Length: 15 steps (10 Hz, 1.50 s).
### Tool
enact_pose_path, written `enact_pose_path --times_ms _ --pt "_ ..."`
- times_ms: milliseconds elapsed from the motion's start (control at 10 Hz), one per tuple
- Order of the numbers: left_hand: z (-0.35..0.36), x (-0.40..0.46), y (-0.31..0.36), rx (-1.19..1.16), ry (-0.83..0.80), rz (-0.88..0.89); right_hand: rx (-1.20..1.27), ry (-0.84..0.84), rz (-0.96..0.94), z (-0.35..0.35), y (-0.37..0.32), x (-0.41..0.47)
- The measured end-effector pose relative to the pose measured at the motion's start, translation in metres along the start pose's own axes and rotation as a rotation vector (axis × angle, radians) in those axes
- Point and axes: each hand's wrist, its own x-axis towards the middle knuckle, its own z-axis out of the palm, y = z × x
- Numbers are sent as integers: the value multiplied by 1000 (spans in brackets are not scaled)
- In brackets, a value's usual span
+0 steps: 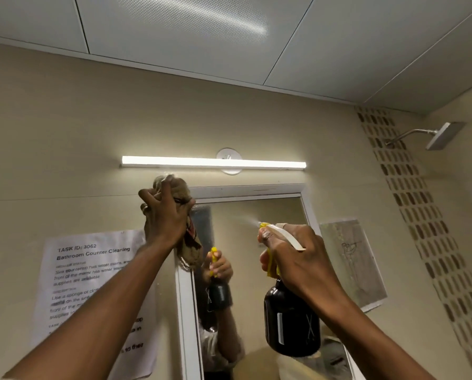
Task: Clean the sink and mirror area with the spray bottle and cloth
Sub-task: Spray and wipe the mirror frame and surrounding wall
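My left hand (162, 215) grips a bunched brown cloth (186, 242) against the top left corner of the white-framed mirror (251, 242). My right hand (292, 253) grips a dark spray bottle (292, 322) with a yellow and white trigger head, its fingers on the trigger. A fine mist leaves the nozzle toward the upper part of the glass. The mirror reflects the bottle and the hand. The sink is out of view.
A lit tube light (214, 162) runs above the mirror. A printed task sheet (92, 283) is taped to the wall on the left, and a drawing sheet (352, 264) on the right. A shower head (445, 135) juts out at the upper right beside a mosaic tile strip.
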Motion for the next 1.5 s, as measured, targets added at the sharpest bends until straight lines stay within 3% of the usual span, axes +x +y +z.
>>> enact_pose_path --times_ms 200,400,700,1200,1500 --pt "9 19 2 201 61 163 -12 80 53 -21 18 16" --pt "18 22 1 418 120 320 -48 156 -17 -29 36 24" --pt "32 22 18 558 140 433 214 67 178 -25 50 27" --pt "109 15 71 493 44 508 159 61 149 -38 58 23" --pt "175 19 123 206 -150 437 123 83 153 -82 66 28"
